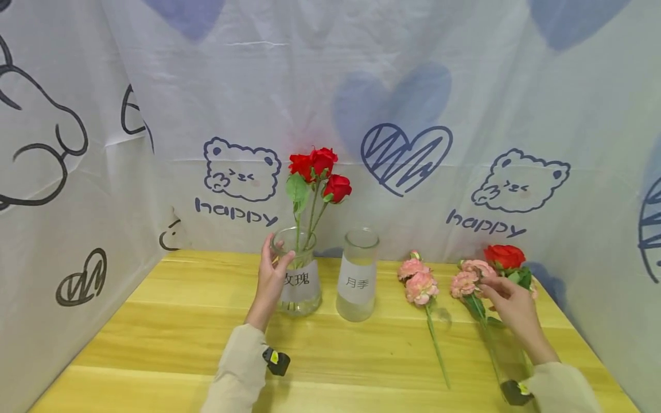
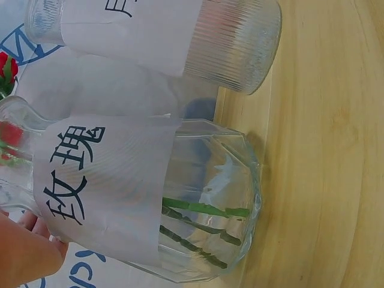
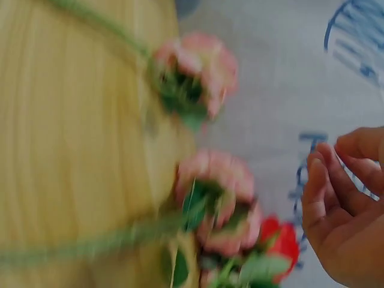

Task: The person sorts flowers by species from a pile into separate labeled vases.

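My left hand [image 1: 271, 280] holds the neck of a glass vase [image 1: 304, 304], thumb on the near side. Three red roses [image 1: 323, 162] stand in this vase, and their cut stem ends [image 2: 210, 209] show through its base in the left wrist view. Its white label bears Chinese characters. Over on the right, my right hand [image 1: 516, 312] hovers by a pink flower [image 1: 465, 282] lying on the table. Its fingers are loosely bent, with nothing between them in the right wrist view. A red rose [image 1: 505, 256] lies just behind that hand.
A second labelled glass vase [image 1: 358, 307], ribbed and without flowers, stands right of the first. Another pink-flowered stem [image 1: 420, 287] lies between it and my right hand. Behind the wooden table [image 1: 155, 338] hangs a white printed cloth [image 1: 310, 86].
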Motion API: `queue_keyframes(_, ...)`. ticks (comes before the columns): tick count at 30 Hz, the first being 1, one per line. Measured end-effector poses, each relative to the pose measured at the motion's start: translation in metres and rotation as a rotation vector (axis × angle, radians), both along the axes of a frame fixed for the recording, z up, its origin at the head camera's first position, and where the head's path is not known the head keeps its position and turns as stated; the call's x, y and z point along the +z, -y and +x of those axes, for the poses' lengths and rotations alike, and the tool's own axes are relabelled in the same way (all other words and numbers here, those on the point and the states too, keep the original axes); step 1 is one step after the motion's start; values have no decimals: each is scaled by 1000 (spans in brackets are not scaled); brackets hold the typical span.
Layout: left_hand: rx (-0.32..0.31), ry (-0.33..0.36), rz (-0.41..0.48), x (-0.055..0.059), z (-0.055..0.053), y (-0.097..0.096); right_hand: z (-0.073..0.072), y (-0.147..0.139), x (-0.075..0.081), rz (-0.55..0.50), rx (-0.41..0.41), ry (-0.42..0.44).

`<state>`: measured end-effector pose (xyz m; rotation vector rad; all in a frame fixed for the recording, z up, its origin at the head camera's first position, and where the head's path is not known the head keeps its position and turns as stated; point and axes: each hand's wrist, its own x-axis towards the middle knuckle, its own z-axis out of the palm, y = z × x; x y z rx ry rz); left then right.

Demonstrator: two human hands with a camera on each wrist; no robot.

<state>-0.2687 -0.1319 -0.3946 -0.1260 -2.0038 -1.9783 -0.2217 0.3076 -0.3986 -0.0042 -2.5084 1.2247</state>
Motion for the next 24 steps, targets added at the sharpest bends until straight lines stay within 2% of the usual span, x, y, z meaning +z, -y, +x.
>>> queue_keyframes(5, 14, 4, -5, -1, -1, 0, 1, -34, -17, 132, 37, 98)
queue_keyframes(8, 19, 8, -1, 2, 1, -2, 2, -51, -24, 157, 32, 133)
queue_keyframes(9, 21, 12, -4, 6, 4, -3, 3, -55, -27, 154, 22, 133)
queue_keyframes(14, 33, 19, -3, 8, 4, -4, 3, -71, -38, 136, -8, 103)
queue_keyframes(16, 37, 12, -2, 1, -1, -3, 4, -74, -40, 138, -13, 93)
queue_keyframes(24, 38, 13, -12, -1, -1, -3, 6, -82, -44, 226, -4, 124)
